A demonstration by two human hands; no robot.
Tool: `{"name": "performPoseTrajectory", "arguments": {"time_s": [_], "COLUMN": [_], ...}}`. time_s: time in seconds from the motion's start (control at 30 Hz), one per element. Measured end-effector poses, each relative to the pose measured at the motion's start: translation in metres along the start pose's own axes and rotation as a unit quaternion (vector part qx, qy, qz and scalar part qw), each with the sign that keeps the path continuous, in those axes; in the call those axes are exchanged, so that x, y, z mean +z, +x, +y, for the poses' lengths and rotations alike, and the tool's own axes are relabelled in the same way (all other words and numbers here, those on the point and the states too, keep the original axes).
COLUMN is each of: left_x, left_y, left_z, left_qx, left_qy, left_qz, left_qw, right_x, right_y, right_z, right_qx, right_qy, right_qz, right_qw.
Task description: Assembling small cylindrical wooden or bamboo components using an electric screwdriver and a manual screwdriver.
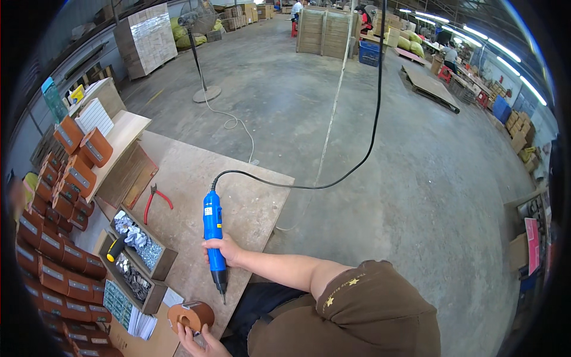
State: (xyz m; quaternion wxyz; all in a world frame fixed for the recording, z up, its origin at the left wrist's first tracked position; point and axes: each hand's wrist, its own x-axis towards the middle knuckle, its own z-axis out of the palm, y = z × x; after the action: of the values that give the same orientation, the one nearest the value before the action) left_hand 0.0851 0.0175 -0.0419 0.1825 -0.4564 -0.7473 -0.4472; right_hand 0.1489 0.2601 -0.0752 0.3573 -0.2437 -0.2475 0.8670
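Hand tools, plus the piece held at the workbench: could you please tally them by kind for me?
Blue electric screwdriver, in the right hand: 1
Red-handled pliers: 1
Yellow-and-black-handled screwdriver: 1
Round brown case, in the left hand: 1
Total: 4

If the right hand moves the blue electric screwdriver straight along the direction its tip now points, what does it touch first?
The right hand holds the blue electric screwdriver with its bit pointing down toward the brown oval case that the left hand steadies. The case's top edge would probably come first, though depth is hard to judge; the tip might just reach the wooden table.
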Motion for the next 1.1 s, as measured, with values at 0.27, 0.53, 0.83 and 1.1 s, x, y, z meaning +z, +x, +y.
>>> {"name": "performPoseTrajectory", "arguments": {"time_s": [0.27,0.53,0.83,1.1], "left_x": [0.000,0.003,0.011,0.014], "left_y": [0.004,0.003,-0.006,-0.008], "left_z": [-0.005,-0.004,-0.001,-0.007], "left_qx": [-0.006,-0.029,-0.015,-0.029], "left_qy": [0.019,0.018,0.011,-0.018], "left_qz": [-0.016,0.003,0.071,0.118], "left_qw": [1.000,0.999,0.997,0.992], "right_x": [-0.005,-0.001,0.000,-0.007], "right_y": [0.005,0.003,0.000,0.013], "right_z": [0.004,-0.001,0.001,0.016], "right_qx": [0.000,0.004,0.005,0.046], "right_qy": [-0.004,-0.002,0.001,-0.032], "right_qz": [-0.019,-0.016,-0.002,0.005], "right_qw": [1.000,1.000,1.000,0.998]}}
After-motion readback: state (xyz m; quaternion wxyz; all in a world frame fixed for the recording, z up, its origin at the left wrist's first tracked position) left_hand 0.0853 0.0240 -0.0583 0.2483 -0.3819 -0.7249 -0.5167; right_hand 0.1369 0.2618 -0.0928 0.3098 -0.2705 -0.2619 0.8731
